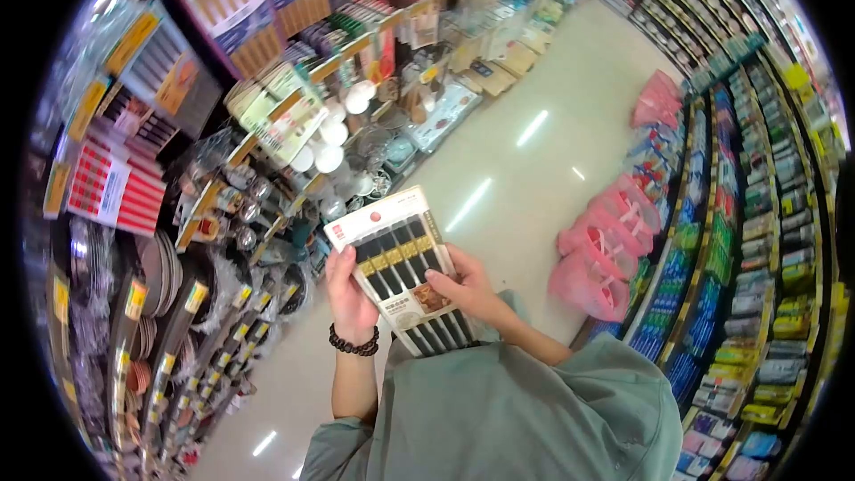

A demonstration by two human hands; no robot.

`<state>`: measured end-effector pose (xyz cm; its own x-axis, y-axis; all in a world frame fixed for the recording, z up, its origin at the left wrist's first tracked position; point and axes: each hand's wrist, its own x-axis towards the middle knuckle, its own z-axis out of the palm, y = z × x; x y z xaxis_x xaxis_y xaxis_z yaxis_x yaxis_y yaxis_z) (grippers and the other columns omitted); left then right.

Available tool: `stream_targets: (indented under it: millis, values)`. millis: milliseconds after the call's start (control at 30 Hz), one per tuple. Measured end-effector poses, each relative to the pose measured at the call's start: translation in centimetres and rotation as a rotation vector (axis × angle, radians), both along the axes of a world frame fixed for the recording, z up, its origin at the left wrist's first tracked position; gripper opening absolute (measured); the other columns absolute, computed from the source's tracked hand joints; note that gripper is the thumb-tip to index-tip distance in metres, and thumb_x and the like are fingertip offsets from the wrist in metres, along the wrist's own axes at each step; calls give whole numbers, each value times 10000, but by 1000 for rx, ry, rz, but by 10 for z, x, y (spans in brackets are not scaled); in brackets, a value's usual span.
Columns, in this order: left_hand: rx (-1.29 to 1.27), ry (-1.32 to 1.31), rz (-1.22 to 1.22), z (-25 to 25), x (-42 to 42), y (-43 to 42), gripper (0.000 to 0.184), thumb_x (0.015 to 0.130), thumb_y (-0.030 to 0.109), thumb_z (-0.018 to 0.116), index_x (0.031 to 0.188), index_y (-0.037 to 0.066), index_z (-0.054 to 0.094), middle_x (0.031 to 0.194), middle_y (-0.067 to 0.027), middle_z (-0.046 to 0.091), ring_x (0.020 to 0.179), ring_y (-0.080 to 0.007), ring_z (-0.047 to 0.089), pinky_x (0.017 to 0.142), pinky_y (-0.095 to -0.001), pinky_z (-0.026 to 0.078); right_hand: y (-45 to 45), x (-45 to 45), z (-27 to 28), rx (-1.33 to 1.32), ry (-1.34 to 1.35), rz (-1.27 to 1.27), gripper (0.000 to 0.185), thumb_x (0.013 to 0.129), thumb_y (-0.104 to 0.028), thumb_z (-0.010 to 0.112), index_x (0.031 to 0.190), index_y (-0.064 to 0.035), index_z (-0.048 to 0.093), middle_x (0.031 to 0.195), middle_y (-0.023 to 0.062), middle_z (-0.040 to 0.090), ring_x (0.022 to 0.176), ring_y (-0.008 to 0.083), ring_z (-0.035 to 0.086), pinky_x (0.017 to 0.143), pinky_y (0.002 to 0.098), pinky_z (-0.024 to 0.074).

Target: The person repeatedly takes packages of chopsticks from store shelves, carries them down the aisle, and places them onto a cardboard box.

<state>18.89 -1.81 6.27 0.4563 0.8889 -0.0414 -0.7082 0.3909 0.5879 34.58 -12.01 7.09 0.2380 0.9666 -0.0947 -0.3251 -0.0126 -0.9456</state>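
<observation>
Showing smooth, glossy finish on floor (508, 232), reflecting light in streaks. Recording matt, creased cloth in garment (525, 401). Observing smooth, printed, card-like face on pack (401, 307), with metallic-looking gold bands (394, 256). Noting polished-looking beads on bracelet (354, 346); logging shiny, crinkled plastic wrap (233, 283).

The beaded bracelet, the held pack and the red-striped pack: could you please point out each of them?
Beaded bracelet (355, 350), head view: middle of its beads.
Held pack (401, 309), head view: its light printed band.
Red-striped pack (112, 191), head view: its white label.
</observation>
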Motion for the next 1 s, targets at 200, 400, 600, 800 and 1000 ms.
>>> stream_targets:
  millis: [200, 400, 600, 800, 1000]
  values:
    - [-16, -29, -262, -1, 111, -2, 373, 1020, 196, 502, 1319, -25, 481, 1319, -135, 577, 1198, -239, 565, 1041, -382, 445, -35, 88, -6, 27, -10, -195, 255, 958, -93, 611, 1191, 7, 584, 988, -10, 623, 870, 38, 544, 755, 221, 466]
    - [104, 70, -429, 7, 236, -9, 453, 1008, 215, 535, 1366, -44, 437, 1339, -165, 564, 1208, -246, 560, 1051, -369, 435, -64, 181, -30, 91, -24, -406, 195, 953, -91, 619, 1122, 4, 596, 920, -18, 601, 840, 44, 531, 730, 232, 461]
    - [139, 106, -598, -4, 352, -24, 458, 1022, 264, 512, 1376, -18, 439, 1330, -142, 571, 1189, -239, 578, 1020, -387, 471, -89, 278, -28, 128, -1, -549, 174, 954, -90, 616, 1101, 2, 604, 900, -25, 594, 799, 39, 524, 690, 218, 451]
    - [243, 466, -915, -18, 456, -61, 420, 924, 39, 633, 1312, -26, 483, 1196, -108, 636, 1035, -149, 634, 913, -296, 516, -108, 364, -58, 86, 189, -990, 215, 963, -111, 615, 1134, 18, 613, 858, -38, 622, 716, 11, 533, 599, 195, 427]
    - [274, 559, -1157, -60, 562, -49, 392, 955, 37, 592, 1327, -11, 481, 1127, -70, 672, 985, -113, 646, 858, -263, 516, -99, 455, -90, -66, 196, -1361, 153, 983, -152, 597, 1021, -4, 597, 770, -38, 592, 684, 10, 517, 580, 198, 408]
